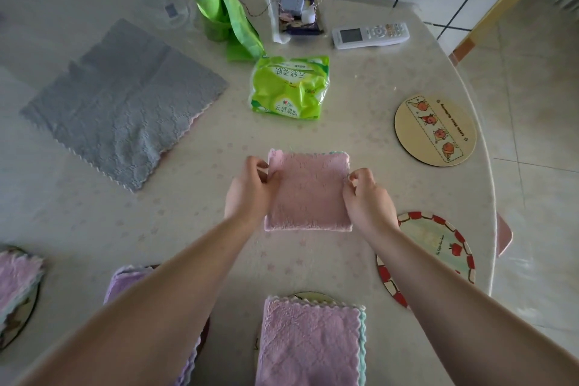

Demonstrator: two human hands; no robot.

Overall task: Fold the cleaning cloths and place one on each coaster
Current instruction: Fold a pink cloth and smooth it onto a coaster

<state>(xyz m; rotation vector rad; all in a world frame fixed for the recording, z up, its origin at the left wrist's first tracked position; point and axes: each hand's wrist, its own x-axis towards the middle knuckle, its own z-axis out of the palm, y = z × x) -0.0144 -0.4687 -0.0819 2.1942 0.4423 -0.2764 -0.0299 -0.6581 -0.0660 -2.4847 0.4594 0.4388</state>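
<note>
A pale, glossy bench (188,213) curves round at the right, with tiled floor (539,135) beyond its edge and tiled wall behind. At its middle lies a folded pink cloth (308,194); the left hand (250,189) pinches its left edge, the right hand (365,197) its right. Two bare coasters (435,130) (438,247) sit near the right edge; a grey cloth (125,100) lies spread at far left.

We see our two bare forearms, no sleeves, watch or rings, our left hand (250,188) and right hand (366,197) ungloved.
</note>
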